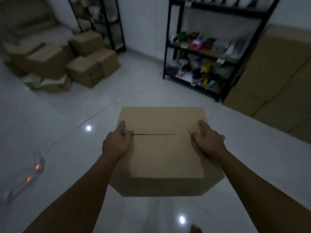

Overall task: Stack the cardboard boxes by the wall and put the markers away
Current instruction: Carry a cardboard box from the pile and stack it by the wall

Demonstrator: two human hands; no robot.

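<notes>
Cardboard box [165, 148] sits in the middle of the view, held up above a glossy pale tiled floor [84, 115] that mirrors two bright ceiling lights as white spots. Its top flaps are closed, meeting along a dark seam that runs from side to side. On the box's left edge, the left hand [117, 142] grips at the end of that seam, thumb lying on the top and fingers curled round the side. On the box's right edge, the right hand [207, 138] grips the same way, its fingers bent over the rim. Both forearms reach in from the bottom of the view.

Beyond the box and to its left, a loose heap of brown cartons [67, 61] lies on the floor against a white wall, some stacked two high, one low carton at the front looking torn or open. Beyond the box and to its right stands a black metal shelf rack [202, 52] crowded with small colourful items, too blurred to name. Further right of the box, tall flat cardboard sheets or large cartons [277, 78] lean by the wall. A second black rack [107, 22] stands behind the heap. Left of the box, on the floor, lies a power strip [32, 174] with two red lights. The room is dim.
</notes>
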